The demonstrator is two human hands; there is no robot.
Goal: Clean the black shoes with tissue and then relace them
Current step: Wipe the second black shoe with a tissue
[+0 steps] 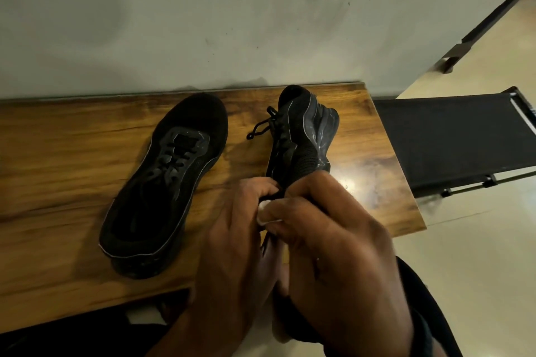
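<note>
Head view: the right hand (333,240) pinches white tissue (266,212) at the heel of a tipped black shoe (301,136). The left hand (237,226) grips that heel, and both hands hide it. Two shoes lie on the worktop (58,139), one tissue; the other shoe (165,182) sits upright.

Both our hands are bunched together at the near right, backs facing up. Our left hand (237,235) has its fingers curled in on the near end of the shoe (301,136). Our right hand (333,243) sits just beside it, touching, and pinches a wad of tissue (265,210). There's a dark sleeve (417,313) on our right wrist.
</note>
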